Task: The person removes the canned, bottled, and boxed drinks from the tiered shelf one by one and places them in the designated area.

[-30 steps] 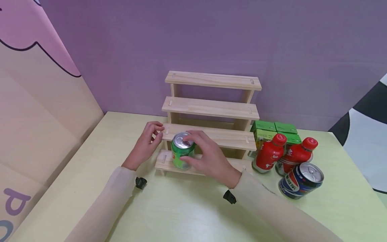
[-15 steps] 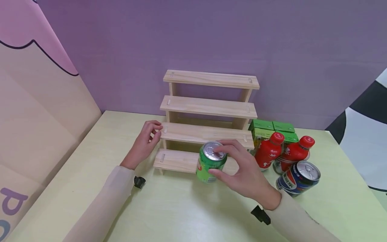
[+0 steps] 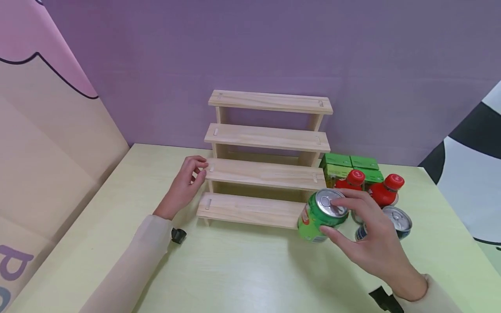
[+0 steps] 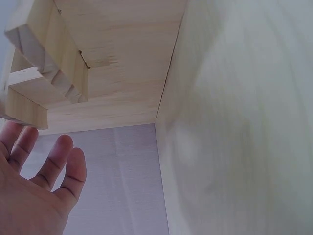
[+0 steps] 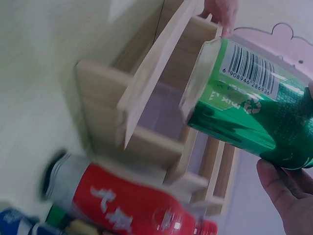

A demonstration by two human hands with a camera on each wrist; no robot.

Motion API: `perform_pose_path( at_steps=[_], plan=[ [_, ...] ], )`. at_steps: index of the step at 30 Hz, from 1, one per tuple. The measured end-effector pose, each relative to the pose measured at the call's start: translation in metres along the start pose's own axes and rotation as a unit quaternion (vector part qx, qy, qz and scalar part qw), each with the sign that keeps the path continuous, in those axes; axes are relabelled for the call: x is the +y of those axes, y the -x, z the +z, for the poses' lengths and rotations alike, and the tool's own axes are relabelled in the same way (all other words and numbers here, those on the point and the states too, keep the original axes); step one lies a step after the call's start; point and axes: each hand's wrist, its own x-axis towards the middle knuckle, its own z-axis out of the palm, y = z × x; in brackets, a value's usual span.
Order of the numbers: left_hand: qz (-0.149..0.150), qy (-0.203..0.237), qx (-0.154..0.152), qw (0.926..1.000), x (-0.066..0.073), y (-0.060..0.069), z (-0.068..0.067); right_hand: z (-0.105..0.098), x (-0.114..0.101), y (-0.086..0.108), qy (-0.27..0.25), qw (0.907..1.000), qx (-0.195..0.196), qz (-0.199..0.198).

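My right hand (image 3: 375, 248) grips a green soda can (image 3: 313, 221) between thumb and fingers at the right end of the lowest step of a wooden tiered stand (image 3: 262, 171). The can tilts slightly, and in the right wrist view its base and barcode show, apart from the wood. At the stand's left side, my left hand (image 3: 182, 187) has relaxed, slightly bent fingers at the end of the second step from the bottom. The left wrist view shows these fingertips (image 4: 76, 161) spread close to the step's edge; whether they press it I cannot tell.
Right of the stand are two red-capped bottles (image 3: 385, 191), a dark blue soda can (image 3: 399, 219) partly behind my right hand, and several green boxes (image 3: 338, 161). A purple wall (image 3: 274, 52) stands behind the table (image 3: 219, 269).
My right hand has carried the green can off the lowest step and rightward, towards the bottles and the blue can. My left hand stays at the stand's left end.
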Motion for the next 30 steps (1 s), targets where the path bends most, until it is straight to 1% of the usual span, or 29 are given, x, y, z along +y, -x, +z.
perform_pose_path(
  at_steps=[2,4,7,10,12,14,19,24,30],
  plan=[
    [0.0,0.002,-0.002,1.0,0.0,0.0,0.0,-0.006,0.002,0.007,0.014,0.9997,-0.001,0.02],
    [0.001,0.005,-0.004,1.0,0.002,0.0,0.001,-0.011,0.004,0.014,0.026,0.9992,0.008,0.03],
    [0.002,0.007,-0.006,1.0,0.003,0.0,0.001,-0.018,0.004,0.026,0.032,0.9979,0.012,0.054],
    [0.002,0.007,-0.007,1.0,0.002,0.0,0.001,-0.022,0.004,0.037,0.048,0.9946,-0.002,0.092],
    [0.001,0.006,-0.007,1.0,0.001,0.0,0.0,-0.022,0.006,0.044,0.056,0.991,-0.018,0.12],
    [0.001,0.005,-0.006,1.0,0.0,0.0,-0.001,-0.02,0.009,0.049,0.066,0.9881,-0.028,0.136],
    [0.0,-0.001,-0.004,1.0,-0.001,0.001,-0.002,-0.008,0.019,0.058,0.08,0.9846,-0.036,0.151],
    [0.003,0.001,-0.007,1.0,0.001,0.001,-0.002,-0.002,0.024,0.06,0.101,0.9784,-0.044,0.175],
    [0.007,0.002,-0.005,1.0,0.001,0.001,-0.002,-0.005,0.025,0.056,0.136,0.9759,-0.038,0.166]
  ],
)
